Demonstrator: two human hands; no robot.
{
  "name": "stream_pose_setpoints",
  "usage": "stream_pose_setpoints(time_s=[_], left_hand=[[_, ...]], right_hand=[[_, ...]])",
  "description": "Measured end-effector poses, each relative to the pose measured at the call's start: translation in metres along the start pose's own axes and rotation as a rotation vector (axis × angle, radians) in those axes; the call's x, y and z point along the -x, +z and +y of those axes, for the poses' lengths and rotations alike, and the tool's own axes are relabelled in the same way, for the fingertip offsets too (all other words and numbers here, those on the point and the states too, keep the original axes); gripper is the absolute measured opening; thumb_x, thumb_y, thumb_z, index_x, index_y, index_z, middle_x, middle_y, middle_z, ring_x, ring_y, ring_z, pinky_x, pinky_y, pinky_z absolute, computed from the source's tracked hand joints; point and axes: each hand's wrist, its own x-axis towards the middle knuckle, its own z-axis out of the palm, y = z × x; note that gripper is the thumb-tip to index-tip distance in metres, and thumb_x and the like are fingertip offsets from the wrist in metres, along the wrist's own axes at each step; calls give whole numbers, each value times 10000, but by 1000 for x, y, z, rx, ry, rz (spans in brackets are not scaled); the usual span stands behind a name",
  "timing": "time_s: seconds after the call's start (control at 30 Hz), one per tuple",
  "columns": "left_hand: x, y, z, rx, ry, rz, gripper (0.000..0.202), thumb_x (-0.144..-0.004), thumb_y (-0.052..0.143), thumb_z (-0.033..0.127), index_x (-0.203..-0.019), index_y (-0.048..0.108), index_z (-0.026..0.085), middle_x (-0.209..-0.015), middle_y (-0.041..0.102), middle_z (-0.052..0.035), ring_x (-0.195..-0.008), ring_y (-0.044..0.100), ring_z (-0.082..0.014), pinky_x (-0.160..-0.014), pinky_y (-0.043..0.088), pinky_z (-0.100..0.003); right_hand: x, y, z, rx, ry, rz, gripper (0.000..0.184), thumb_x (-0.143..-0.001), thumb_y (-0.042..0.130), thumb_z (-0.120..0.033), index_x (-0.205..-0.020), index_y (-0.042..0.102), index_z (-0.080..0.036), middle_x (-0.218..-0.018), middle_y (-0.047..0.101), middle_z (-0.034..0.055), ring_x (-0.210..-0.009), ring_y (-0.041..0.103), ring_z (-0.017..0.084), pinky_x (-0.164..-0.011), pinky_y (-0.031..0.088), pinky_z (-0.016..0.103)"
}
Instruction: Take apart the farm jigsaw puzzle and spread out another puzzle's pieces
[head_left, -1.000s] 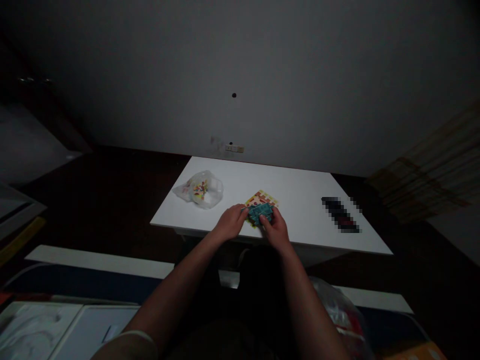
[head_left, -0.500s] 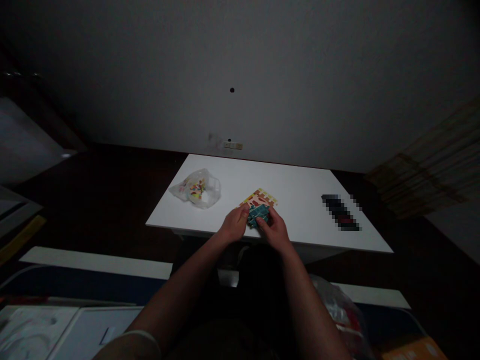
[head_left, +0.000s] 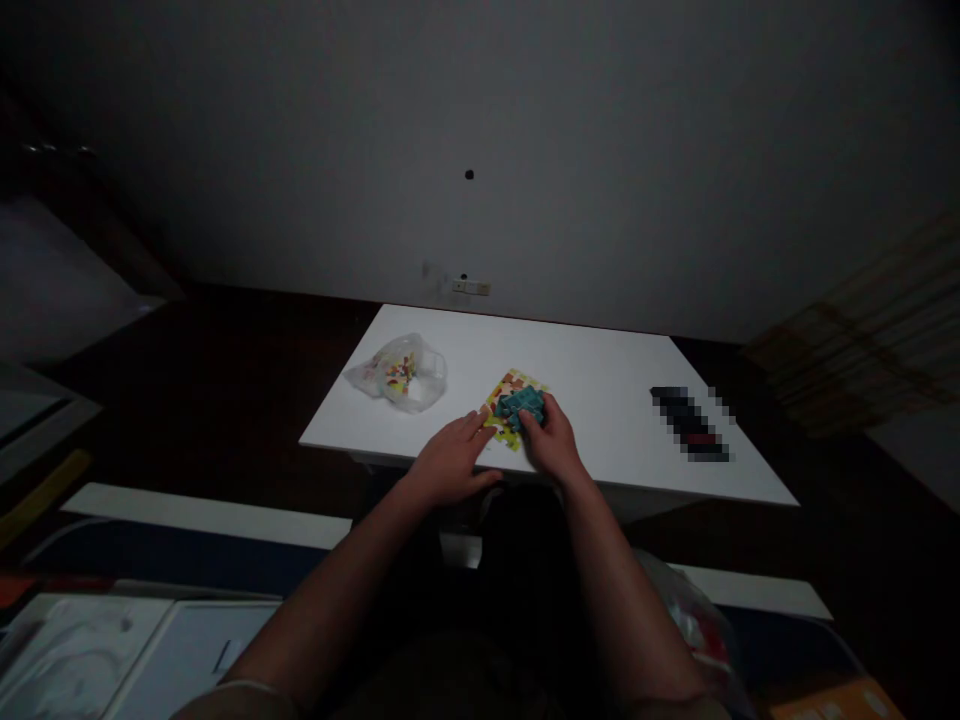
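Right hand (head_left: pixel 553 445): clamped on a lumpy teal bundle (head_left: pixel 523 402) with thin pale lines; the thumb is on the near side.
Teal bundle: at the fingers of the right hand, over a flat yellow sheet (head_left: pixel 512 379) with brown and cream shapes. I can't tell if the two touch.
Left hand (head_left: pixel 450 462): spread out, back up, thumb sticking away from the fingers. Its fingertips are at the sheet's left edge.
Yellow sheet: between the two hands, on a long, smooth white table (head_left: pixel 600 400), poking out past the fingertips.
Plastic bag (head_left: pixel 431 385): see-through and crumply, with yellow and red bits inside, on the table, past the left hand and to its left.
Dark thing (head_left: pixel 686 422): long, well to the right of the right hand, too blurry to name.
Grey wall (head_left: pixel 600 180): far past both hands, with a small pale socket strip (head_left: pixel 471 287) low down.
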Motion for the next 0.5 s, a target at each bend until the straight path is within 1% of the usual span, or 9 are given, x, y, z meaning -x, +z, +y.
stream_pose_setpoints(time_s=[0.1,0.17,0.27,0.33,0.43,0.5], left_hand=[[7,3,9,-74,-12,17,610,-983,674,418,-1532,517,206,-1639,465,-151,-1455,481,-340,-1212,397,-503],[9,4,13,-116,-17,18,544,-991,654,342,-1509,538,220,-1564,536,-136,-1350,545,-331,-1138,447,-494],[12,7,17,-152,-11,17,526,-977,670,292,-1489,566,228,-1455,604,-132,-1245,575,-334,-1048,480,-484],[11,7,19,-159,-8,25,485,-983,669,289,-1459,599,227,-1383,637,-133,-1203,582,-332,-1010,488,-478],[7,5,21,-142,-26,45,318,-1037,603,324,-1326,689,225,-1244,684,-122,-1136,599,-313,-958,497,-457],[1,1,20,-112,-49,67,279,-1068,552,346,-1265,715,235,-1168,704,-105,-1090,612,-297,-922,499,-438]], right_hand=[[-15,3,1,29,-22,-8,309,-931,661,-449,-1152,648,-233,-1102,731,81,-979,667,276,-962,532,469],[-20,6,2,22,-50,23,300,-940,645,-451,-1138,634,-227,-1059,722,65,-945,658,264,-920,534,438],[-17,8,1,-25,-59,125,309,-948,639,-453,-1155,615,-225,-1046,707,52,-925,652,252,-881,536,413],[-9,6,0,-70,-54,142,300,-947,653,-449,-1150,615,-230,-1043,704,49,-919,655,246,-871,539,409],[7,1,-1,-159,-44,58,297,-931,703,-451,-1130,628,-244,-1041,718,50,-933,668,246,-885,551,413],[15,-4,-1,-239,-18,-10,311,-910,741,-467,-1116,644,-254,-1048,731,51,-950,680,250,-898,564,414]])
